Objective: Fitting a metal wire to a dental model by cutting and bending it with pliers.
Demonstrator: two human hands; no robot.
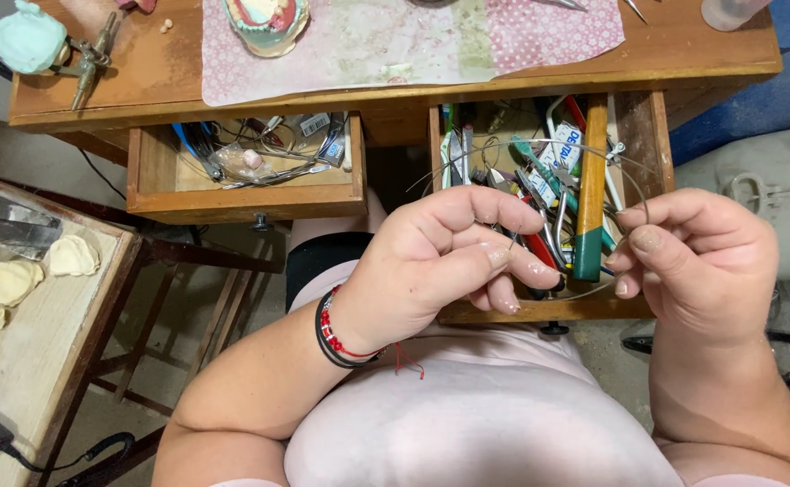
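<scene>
Holding one thin grey metal wire (539,144) bent into a wide loop, we pinch it at both ends: our left hand (440,261) grips one end between thumb and fingertips, our right hand (692,261) grips the other the same way. It arches up between the hands, over the right of two open wooden drawers (634,135), thin and springy-looking, with a second strand running close beside it. That drawer holds several pliers with red and green grips and one wooden-handled tool with a green tip (591,189). The left drawer (246,194) holds loose wires and small packets. On the wooden table (142,72) lie a pink spotted cloth (503,36) and one dental cast (268,22).
</scene>
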